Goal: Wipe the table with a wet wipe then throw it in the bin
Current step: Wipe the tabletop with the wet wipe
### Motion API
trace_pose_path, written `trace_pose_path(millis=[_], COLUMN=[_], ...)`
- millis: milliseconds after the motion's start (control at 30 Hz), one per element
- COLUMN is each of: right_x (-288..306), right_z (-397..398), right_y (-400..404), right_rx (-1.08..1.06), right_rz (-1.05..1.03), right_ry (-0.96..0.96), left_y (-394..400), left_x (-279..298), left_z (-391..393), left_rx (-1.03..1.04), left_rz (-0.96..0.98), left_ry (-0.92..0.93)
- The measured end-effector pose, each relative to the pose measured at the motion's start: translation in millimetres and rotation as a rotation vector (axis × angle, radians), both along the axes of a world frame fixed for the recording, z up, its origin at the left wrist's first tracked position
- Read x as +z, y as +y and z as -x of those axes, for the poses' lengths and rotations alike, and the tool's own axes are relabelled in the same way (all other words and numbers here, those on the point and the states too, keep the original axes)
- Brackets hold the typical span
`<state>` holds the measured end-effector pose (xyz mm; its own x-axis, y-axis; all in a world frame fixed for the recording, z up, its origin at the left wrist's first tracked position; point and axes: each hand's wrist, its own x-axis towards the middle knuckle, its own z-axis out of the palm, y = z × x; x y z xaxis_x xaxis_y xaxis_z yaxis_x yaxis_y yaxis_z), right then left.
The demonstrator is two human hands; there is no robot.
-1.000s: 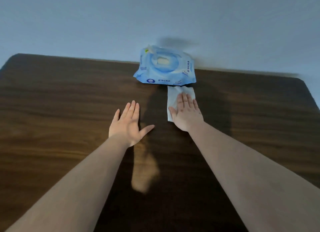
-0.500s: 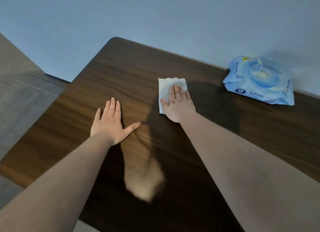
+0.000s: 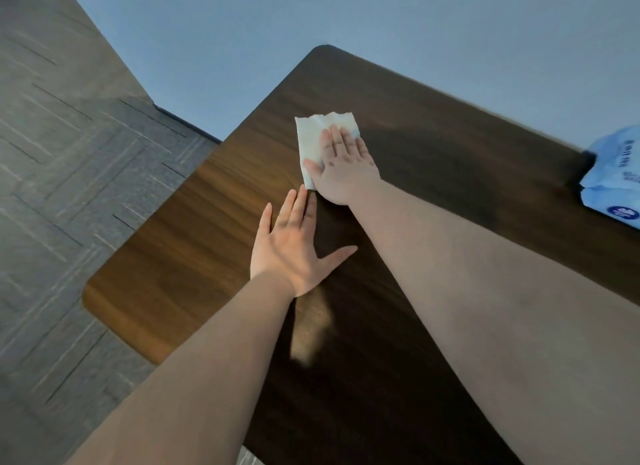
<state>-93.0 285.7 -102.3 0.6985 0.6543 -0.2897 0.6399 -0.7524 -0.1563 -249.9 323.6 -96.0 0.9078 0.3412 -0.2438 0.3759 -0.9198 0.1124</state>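
Note:
A white wet wipe (image 3: 313, 142) lies flat on the dark wooden table (image 3: 194, 242), near its far left corner. My right hand (image 3: 343, 166) presses flat on the wipe's right half, fingers together and stretched out. My left hand (image 3: 298, 246) rests palm down on the bare wood just below the wipe, fingers spread, holding nothing. Its fingertips nearly reach the wipe's lower edge. No bin is in view.
A blue pack of wet wipes (image 3: 613, 184) lies at the right edge of the view, against the pale wall (image 3: 381, 21). The table's left edge drops to a grey patterned floor (image 3: 69, 159).
My right hand has slid the wipe left across the table, away from the blue pack, toward the far left corner. My left hand now sits closer to the wipe. The view has swung left.

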Motion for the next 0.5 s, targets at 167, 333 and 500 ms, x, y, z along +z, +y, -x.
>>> trace_pose_path(millis=[167,333,500], right_x=[-4.6,-6.2,-1.3], right_z=[-1.3,0.5,13.7], right_y=[13.9,3.3,-43.2], right_rx=[0.019,0.028,-0.021], right_rz=[-0.041,-0.055,-0.04], right_ry=[-0.014,-0.026,0.004], left_y=[-0.1,-2.4,-3.2], left_x=[3.2,2.1,2.5], left_z=[0.4,1.5,-1.3], left_rx=[-0.005,-0.016,-0.044], left_rz=[0.001,0.006,-0.008], left_ry=[-0.018,0.0,0.081])
